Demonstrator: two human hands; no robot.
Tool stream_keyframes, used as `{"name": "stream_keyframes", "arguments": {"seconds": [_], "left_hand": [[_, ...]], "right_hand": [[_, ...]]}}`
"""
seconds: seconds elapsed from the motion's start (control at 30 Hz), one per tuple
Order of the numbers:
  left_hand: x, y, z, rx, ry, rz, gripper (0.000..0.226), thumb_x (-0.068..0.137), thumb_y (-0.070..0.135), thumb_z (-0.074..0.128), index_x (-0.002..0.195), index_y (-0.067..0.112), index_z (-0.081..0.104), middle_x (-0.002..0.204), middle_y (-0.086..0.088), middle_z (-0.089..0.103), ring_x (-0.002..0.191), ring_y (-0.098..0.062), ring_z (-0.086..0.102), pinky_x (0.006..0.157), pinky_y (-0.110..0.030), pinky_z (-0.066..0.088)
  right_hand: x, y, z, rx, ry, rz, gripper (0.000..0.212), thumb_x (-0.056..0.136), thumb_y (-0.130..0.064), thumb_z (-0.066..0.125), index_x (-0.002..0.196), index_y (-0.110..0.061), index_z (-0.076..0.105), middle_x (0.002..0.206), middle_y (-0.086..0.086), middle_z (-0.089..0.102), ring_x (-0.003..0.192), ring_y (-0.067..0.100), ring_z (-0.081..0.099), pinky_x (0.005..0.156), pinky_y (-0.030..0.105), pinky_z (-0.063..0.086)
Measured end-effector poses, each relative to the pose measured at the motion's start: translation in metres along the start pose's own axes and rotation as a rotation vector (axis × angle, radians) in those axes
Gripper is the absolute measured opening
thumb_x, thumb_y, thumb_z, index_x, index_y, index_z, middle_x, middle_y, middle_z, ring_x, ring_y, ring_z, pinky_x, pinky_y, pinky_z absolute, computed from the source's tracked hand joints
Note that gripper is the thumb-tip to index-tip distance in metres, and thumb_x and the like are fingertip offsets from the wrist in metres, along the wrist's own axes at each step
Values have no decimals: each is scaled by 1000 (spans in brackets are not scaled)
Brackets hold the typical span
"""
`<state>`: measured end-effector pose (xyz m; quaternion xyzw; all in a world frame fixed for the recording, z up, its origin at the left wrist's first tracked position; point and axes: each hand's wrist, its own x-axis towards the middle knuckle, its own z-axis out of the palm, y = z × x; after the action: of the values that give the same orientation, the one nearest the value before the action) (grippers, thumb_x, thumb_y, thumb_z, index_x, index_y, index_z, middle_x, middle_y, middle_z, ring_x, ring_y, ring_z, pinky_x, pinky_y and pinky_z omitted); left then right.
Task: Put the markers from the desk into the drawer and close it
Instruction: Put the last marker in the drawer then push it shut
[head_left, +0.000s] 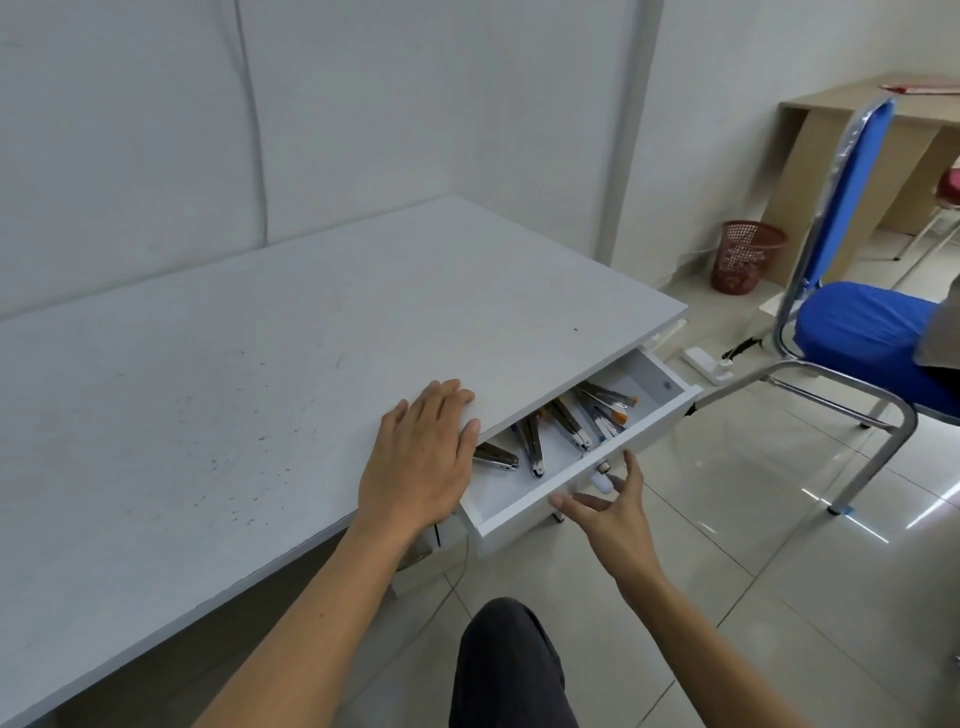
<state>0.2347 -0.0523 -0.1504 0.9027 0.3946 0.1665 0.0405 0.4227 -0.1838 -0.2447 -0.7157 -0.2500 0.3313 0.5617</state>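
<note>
Right hand (613, 512), fingers spread, empty, at white laminate drawer (524, 506) knob (604, 480). Left hand (423, 457) flat, open on matte desk (234, 364). Slender markers (571, 421) lie obliquely inside.

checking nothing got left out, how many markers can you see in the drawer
About 7, all inside the open drawer: one by the left hand, one just right, the rest clustered toward the far end. The desk edge may hide more.
</note>
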Motion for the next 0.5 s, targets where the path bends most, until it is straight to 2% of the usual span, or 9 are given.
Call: {"name": "stream_keyframes", "arguments": {"seconds": [0.07,0.17,0.27,0.3,0.37,0.43,0.5], "left_hand": [[0,1,0,16,2,1,48,98,45,14,139,28,33,152,9,33,142,-11,25,115,-40,21],[-1,1,0,20,-9,-2,50,98,45,13,141,28,31,153,8,31,143,-11,23,116,-40,20],[-2,3,-1,15,-23,-6,51,98,46,11,143,29,29,155,8,28,145,-11,20,116,-39,18],[-2,3,-2,8,-24,-12,50,98,46,12,142,29,29,155,8,28,145,-11,20,117,-38,18],[-1,4,-3,4,-16,-18,48,98,45,13,141,29,29,154,9,29,144,-10,21,116,-38,19],[1,3,-5,9,-1,-25,47,98,44,13,139,30,30,153,10,30,143,-10,23,115,-37,21],[2,4,-6,0,3,-27,46,98,43,13,138,30,32,152,11,32,142,-9,24,115,-37,21]], "right_hand": [[8,-7,5,-19,11,-29,118,72,-25,88,156,-38,7,143,2,40,110,21,65,73,24,54],[24,-30,25,-72,30,-66,113,74,-27,87,157,-33,11,146,7,41,107,19,65,85,35,56],[50,-55,50,-96,35,-83,101,74,-43,81,155,-31,22,150,2,42,122,22,59,98,42,52],[57,-61,58,-112,19,-71,93,75,-43,79,151,-28,29,148,2,46,127,22,56,100,45,51],[71,-69,70,-163,-40,-52,65,78,-29,75,137,-19,49,134,4,60,120,25,59,93,41,53],[78,-75,71,-244,-128,-46,39,83,-16,70,121,-14,61,115,6,70,103,24,64,78,35,51],[85,-74,64,-314,-186,-31,40,82,-17,70,121,-14,60,116,9,70,94,23,61,77,36,52]]}}
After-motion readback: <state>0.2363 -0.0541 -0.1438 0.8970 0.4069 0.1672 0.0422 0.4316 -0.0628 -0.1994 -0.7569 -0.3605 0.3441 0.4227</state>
